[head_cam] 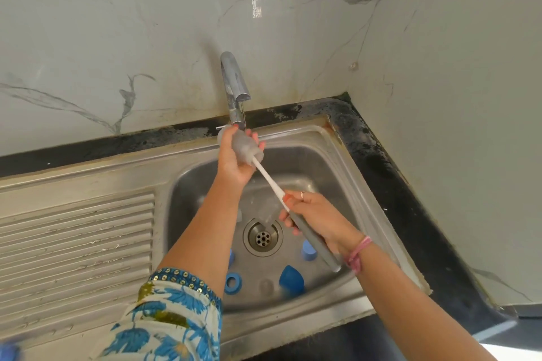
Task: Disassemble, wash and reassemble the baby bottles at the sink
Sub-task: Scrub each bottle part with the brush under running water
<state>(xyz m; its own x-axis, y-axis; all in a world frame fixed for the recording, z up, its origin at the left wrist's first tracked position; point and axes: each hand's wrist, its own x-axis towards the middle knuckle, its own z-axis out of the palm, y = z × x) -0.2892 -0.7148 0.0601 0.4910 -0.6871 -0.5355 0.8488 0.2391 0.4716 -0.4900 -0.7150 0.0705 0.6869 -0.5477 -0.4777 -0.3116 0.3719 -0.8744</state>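
scrubbing stage: left hand (234, 160) grips the bottle (245, 149), right hand (315, 218) grips the brush (271, 182). next, probably rinsing under the tap (234, 88).

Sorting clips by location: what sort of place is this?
Probably a home kitchen: a steel sink with ribbed drainboard, a tap above it, and a marble-patterned wall.

Brushed steel sink (293, 138), glossy chrome tap (233, 82), veined marble-look wall (117, 23)
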